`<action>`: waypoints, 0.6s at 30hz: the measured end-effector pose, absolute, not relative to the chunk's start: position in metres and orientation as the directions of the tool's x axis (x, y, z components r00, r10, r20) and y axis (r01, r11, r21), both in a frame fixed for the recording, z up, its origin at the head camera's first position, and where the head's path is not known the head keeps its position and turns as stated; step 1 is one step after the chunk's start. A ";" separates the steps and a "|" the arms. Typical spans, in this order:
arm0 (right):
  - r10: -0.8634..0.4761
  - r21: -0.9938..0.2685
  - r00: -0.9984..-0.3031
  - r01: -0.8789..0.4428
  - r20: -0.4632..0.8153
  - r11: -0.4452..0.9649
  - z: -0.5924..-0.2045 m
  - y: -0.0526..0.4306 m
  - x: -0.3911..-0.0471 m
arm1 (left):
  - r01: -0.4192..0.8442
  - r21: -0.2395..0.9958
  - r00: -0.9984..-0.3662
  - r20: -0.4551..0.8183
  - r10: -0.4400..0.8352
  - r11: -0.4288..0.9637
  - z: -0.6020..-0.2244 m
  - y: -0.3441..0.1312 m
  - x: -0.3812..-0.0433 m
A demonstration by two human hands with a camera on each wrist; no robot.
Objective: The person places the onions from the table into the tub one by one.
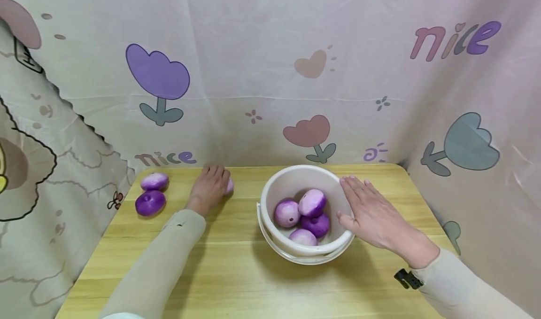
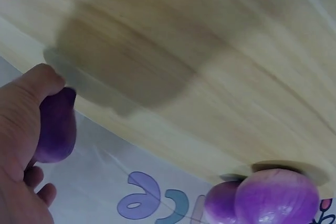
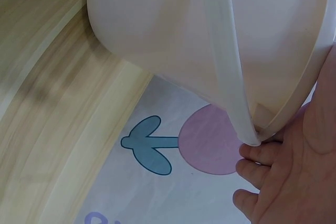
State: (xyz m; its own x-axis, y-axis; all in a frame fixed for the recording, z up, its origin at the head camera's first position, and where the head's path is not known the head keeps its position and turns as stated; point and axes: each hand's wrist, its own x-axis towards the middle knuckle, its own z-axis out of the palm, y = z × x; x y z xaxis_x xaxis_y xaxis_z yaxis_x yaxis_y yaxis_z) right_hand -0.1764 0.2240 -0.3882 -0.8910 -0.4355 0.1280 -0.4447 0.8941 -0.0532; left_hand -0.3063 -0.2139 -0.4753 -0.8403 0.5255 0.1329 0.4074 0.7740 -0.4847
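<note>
My left hand (image 1: 210,187) grips a purple onion (image 2: 59,127) near the table's back edge; the fingers hide most of it in the head view. To its left, two more purple onions (image 1: 150,203) lie close together. A white bucket (image 1: 270,237) stands right of centre with several purple-and-white onions (image 1: 312,203) inside. My right hand (image 1: 372,211) rests at the bucket's right rim with its fingers extended and its thumb over the opening. In the right wrist view, its fingers (image 3: 257,174) lie beside the joint of the bucket's handle (image 3: 226,51).
The wooden table (image 1: 228,286) ends at a patterned cloth (image 1: 236,65) hanging behind and at both sides. The bucket's handle hangs down at the front. A black clip-like piece (image 1: 408,279) sits at the right sleeve cuff.
</note>
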 end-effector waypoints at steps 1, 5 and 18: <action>-0.435 -0.056 -0.891 -0.445 0.128 0.894 -0.388 0.224 -0.176 | 0.402 -0.485 -0.837 0.149 0.527 0.776 -0.475 -0.215 -0.305; -0.437 -0.062 -0.890 -0.447 0.129 0.893 -0.388 0.224 -0.176 | 0.383 -0.485 -0.825 0.203 0.527 0.786 -0.474 -0.219 -0.303; -0.446 -0.062 -0.885 -0.457 0.137 0.887 -0.389 0.225 -0.176 | 0.313 -0.381 -0.770 0.434 0.467 0.870 -0.454 -0.219 -0.303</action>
